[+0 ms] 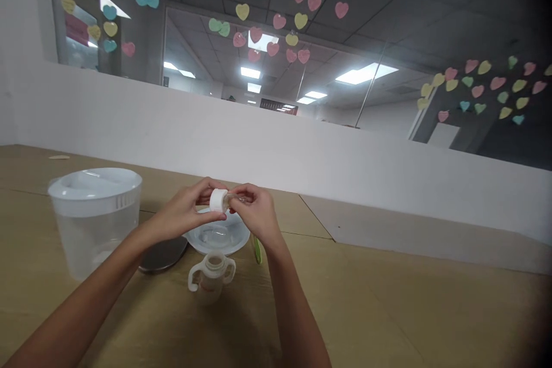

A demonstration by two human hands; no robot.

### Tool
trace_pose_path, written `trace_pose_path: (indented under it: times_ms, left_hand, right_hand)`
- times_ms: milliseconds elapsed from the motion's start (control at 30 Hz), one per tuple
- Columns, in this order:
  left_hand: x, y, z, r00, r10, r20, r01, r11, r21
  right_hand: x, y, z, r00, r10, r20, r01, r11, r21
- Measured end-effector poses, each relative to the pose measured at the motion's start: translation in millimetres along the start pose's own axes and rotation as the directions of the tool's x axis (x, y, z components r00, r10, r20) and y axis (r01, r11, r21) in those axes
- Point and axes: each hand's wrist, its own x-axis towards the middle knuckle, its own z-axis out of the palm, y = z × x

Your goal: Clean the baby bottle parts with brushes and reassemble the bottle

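Observation:
A white bottle collar [218, 200] is gripped between the thumb and fingers of my left hand [188, 210]. From its right side sticks out a clear part that looks like a bottle nipple [233, 200], pinched by the fingers of my right hand [257, 211]. Below both hands, a baby bottle [211, 284] with two side handles stands upright and uncapped on the table. Behind it sits a pale, shallow bowl [219, 244] with something clear inside, partly hidden by my hands.
On the left stands a large clear tub [97, 224] with a whitish lid. A dark round flat object [164, 256] lies between it and the bowl. A green-handled tool [257, 250] is by my right wrist. A low white wall [172, 132] with glass above backs the table.

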Motion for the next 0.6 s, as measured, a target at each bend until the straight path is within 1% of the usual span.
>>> trace_pose_path:
  times_ms: [67,100,167,200,233,267,300,333,367,400,467,533,600]
  left_hand:
    - [1,-5,-5.0,0.998,-0.031,0.056,0.037,0.993,-0.111]
    - [2,-10,-7.3,0.996,-0.044,0.071,0.054,0.989,-0.137]
    - [5,-22,-10.9,0.994,-0.063,0.089,0.075,0.987,-0.140]
    - [6,-29,-12.0,0.993,-0.071,0.093,0.081,0.990,-0.113]
    - [8,-37,-12.4,0.993,-0.076,0.092,0.081,0.995,-0.056]
    - [10,-45,-12.1,0.994,-0.079,0.080,0.076,0.996,0.040]
    - [11,-52,-11.1,0.995,-0.085,0.060,0.073,0.982,0.172]
    - [12,-59,-9.6,0.995,-0.092,0.038,0.074,0.943,0.325]
    - [13,-66,-7.4,0.994,-0.103,0.027,0.078,0.880,0.469]
    - [14,-72,-4.9,0.991,-0.126,0.036,0.081,0.804,0.589]
    - [15,-81,0.9,0.971,-0.218,0.102,0.076,0.681,0.729]
    - [16,-90,7.1,0.935,-0.312,0.169,0.065,0.619,0.782]
    - [17,-98,13.2,0.910,-0.374,0.179,0.078,0.579,0.812]
  right_hand:
    - [-1,-4,-2,0.998,0.051,0.040,-0.056,0.989,0.134]
    - [-1,-5,-4,0.997,0.059,0.055,-0.069,0.977,0.203]
    - [0,-6,-8,0.998,0.039,0.051,-0.052,0.955,0.293]
    - [1,-5,-11,0.999,0.018,0.034,-0.027,0.959,0.281]
    - [3,-3,-14,1.000,-0.004,0.017,0.001,0.977,0.212]
    - [5,0,-16,1.000,-0.019,0.011,0.018,0.998,0.067]
    - [7,6,-18,1.000,-0.020,0.024,0.023,0.992,-0.127]
    - [9,12,-19,0.999,-0.003,0.053,0.021,0.943,-0.332]
    - [12,21,-19,0.995,0.039,0.092,0.016,0.846,-0.533]
    - [15,30,-18,0.989,0.085,0.118,0.008,0.777,-0.629]
    - [20,50,-14,0.975,0.166,0.146,-0.010,0.693,-0.720]
    - [24,68,-8,0.959,0.249,0.138,-0.042,0.603,-0.797]
    - [25,82,-2,0.941,0.321,0.110,-0.072,0.506,-0.859]
